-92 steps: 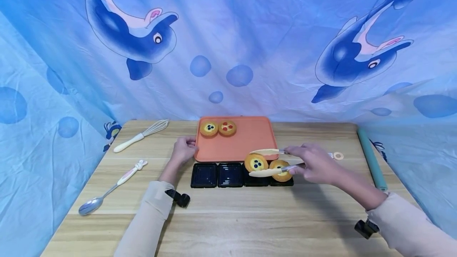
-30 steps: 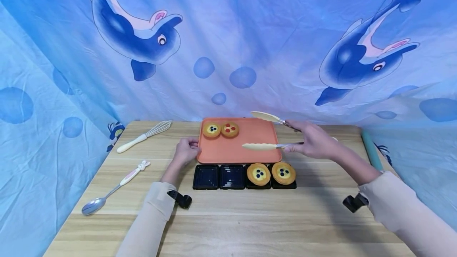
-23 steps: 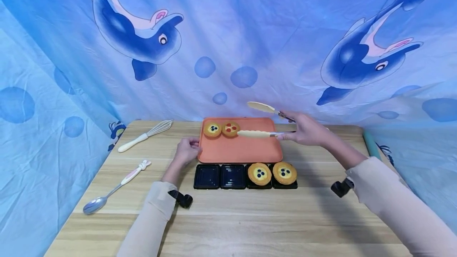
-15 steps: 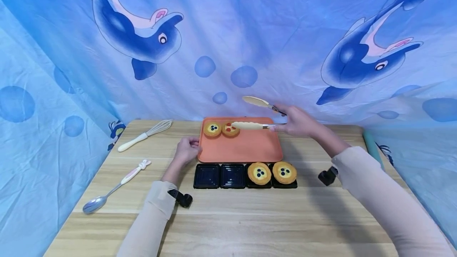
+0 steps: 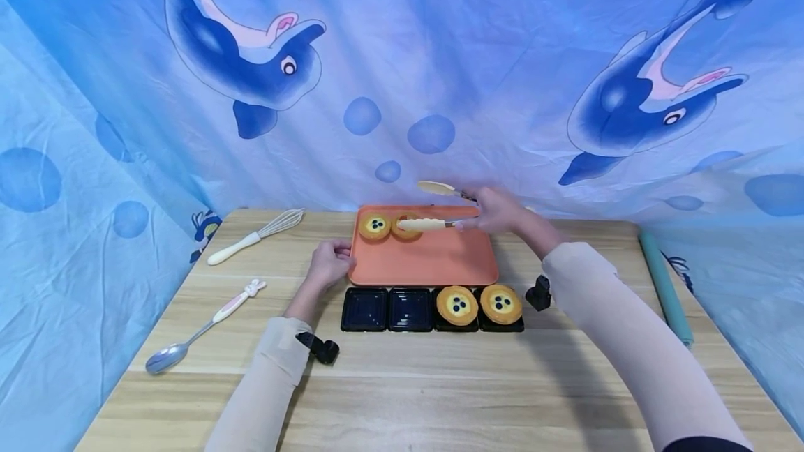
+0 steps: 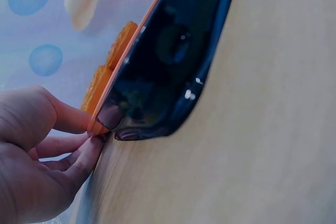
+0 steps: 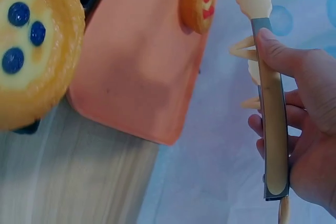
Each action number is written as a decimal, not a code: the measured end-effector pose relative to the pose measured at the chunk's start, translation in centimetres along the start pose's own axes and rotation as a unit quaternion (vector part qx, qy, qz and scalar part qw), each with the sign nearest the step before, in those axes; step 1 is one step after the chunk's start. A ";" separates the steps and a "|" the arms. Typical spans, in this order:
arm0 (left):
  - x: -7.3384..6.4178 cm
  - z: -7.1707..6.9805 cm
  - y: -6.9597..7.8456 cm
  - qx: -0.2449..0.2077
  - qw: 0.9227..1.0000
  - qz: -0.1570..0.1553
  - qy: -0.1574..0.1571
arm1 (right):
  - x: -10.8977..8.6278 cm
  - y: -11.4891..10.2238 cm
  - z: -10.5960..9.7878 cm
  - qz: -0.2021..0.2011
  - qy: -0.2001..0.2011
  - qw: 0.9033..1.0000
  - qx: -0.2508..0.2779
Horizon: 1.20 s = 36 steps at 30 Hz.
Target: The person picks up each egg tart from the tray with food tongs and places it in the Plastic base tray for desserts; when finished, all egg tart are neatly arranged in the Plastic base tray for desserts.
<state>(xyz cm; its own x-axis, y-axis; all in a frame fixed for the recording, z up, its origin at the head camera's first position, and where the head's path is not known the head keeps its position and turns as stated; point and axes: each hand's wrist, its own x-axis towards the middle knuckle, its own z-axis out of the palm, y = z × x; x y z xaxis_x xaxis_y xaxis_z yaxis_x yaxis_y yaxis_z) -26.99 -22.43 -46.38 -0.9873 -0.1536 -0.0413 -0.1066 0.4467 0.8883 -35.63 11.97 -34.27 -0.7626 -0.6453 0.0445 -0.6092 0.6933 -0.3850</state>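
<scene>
Tongs [image 5: 432,224] point left, long axis crosswise, perhaps level.

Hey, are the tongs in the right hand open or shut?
Open: in the head view, the tongs have their two tips clearly apart.

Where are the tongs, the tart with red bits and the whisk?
Tongs [image 7: 273,116], right wrist view: handle.
Tart with red bits [image 7: 195,9], right wrist view: golden crust.
Whisk [image 5: 252,238], head view: handle, near the wires.

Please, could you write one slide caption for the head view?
Left hand grips the orange tray; right hand holds open tongs near the tray's two tarts.
</scene>
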 end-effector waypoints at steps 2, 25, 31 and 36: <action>0.0 0.0 0.0 -0.001 1.000 0.001 0.000 | 0.5 -0.1 0.5 0.005 -0.004 1.000 -0.018; 0.1 -0.2 -0.2 -0.027 1.000 -0.003 -0.001 | 3.0 0.6 4.6 -0.004 -0.010 1.000 -0.019; 0.2 -0.2 -0.2 -0.021 1.000 -0.002 -0.002 | 3.0 0.7 4.7 0.001 -0.011 1.000 -0.025; 0.2 0.0 -0.2 -0.023 1.000 -0.005 -0.002 | 3.2 0.6 4.5 -0.003 -0.001 0.999 -0.032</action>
<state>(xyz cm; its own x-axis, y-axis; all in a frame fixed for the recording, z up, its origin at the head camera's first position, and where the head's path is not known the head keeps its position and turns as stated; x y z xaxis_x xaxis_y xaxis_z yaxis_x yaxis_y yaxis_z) -27.12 -22.60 -46.57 -0.9866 -0.1545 -0.0525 -0.1116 0.4041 0.9079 -37.46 8.86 -38.52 -0.7585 -0.6501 0.0448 -0.6264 0.7086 -0.3247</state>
